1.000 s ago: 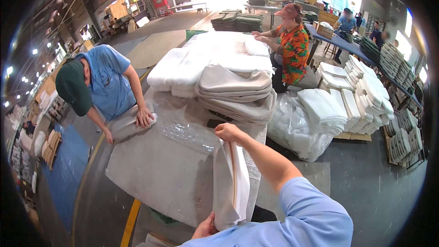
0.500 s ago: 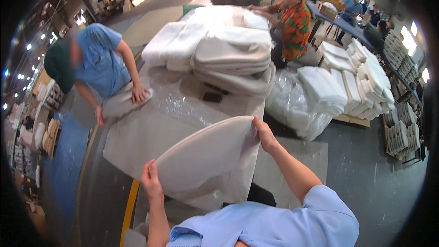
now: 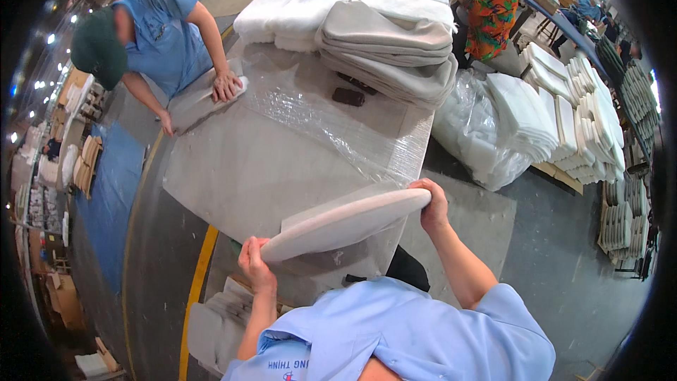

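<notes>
Held between my two hands over the near edge of the table (image 3: 226, 176) is an off-white padded cushion (image 3: 345, 224), tilted so its long curved rim faces me. My left hand (image 3: 258, 266) grips its left end with the fingers closed. At the other end my right hand (image 3: 432, 206) is closed around the rounded tip, thumb and fingers on the rim. Clear plastic sheeting (image 3: 352, 152) lies on the tabletop beyond the cushion. Farther back rests a pile of similar beige cushions (image 3: 384, 46), with a small dark object (image 3: 348, 97) in front of it.
White fluffy padding (image 3: 282, 10) is heaped at the table's far side. At left a co-worker in blue (image 3: 166, 42) presses a pale cushion (image 3: 204, 106); another person (image 3: 493, 10) stands behind the heap. Stacked cushions (image 3: 522, 116) and a plastic bag (image 3: 469, 134) occupy the right floor.
The cushion has tipped from showing its broad face to showing its rim edge-on, and sits lower in my hands. Both hands still hold its ends. My view has shifted downward.
</notes>
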`<state>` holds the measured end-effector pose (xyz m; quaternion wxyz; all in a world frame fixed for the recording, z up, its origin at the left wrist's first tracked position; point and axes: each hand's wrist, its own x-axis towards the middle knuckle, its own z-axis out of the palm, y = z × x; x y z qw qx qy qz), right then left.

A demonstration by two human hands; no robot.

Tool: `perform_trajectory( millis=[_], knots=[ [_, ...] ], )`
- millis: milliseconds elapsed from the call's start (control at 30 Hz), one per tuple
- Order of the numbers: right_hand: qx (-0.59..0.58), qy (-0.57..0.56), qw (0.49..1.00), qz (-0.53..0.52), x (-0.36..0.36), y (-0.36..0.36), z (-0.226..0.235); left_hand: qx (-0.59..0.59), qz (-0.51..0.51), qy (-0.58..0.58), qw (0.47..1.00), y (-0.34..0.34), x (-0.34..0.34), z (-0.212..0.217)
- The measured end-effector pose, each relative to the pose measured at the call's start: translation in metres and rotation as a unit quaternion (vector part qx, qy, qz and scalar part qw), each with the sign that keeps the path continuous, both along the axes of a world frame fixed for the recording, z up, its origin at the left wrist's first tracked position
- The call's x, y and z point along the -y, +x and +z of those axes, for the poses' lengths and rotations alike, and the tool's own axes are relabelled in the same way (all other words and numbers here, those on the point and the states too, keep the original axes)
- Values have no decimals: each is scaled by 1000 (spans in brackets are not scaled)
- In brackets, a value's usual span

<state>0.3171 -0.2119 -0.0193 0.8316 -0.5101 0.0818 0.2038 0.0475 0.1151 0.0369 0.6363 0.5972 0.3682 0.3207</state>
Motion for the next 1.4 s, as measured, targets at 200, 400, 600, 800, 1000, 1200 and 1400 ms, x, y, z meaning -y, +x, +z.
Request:
perform_trajectory(
  millis=[200,400,600,800,1000,1200,1400],
  knots=[
    [21,17,996,84,42,-50,7,23,-6,-55,998,-61,24,13],
    [-34,-156,956,248,49,-34,7,-181,-118,-33,976,-94,21,-1],
    [106,-560,640,516,-17,8,16,-316,-322,86,888,-31,1,10],
    [219,-435,751,446,-31,-3,15,-343,-407,258,806,48,14,-22],
    [143,-493,722,464,-33,-2,52,-427,-514,98,737,98,9,-34],
    [-89,-422,774,463,-66,0,36,-458,-482,168,728,105,23,-37],
    [-198,-396,856,268,-92,-20,-3,-451,-402,268,751,92,37,-67]
  ],
)
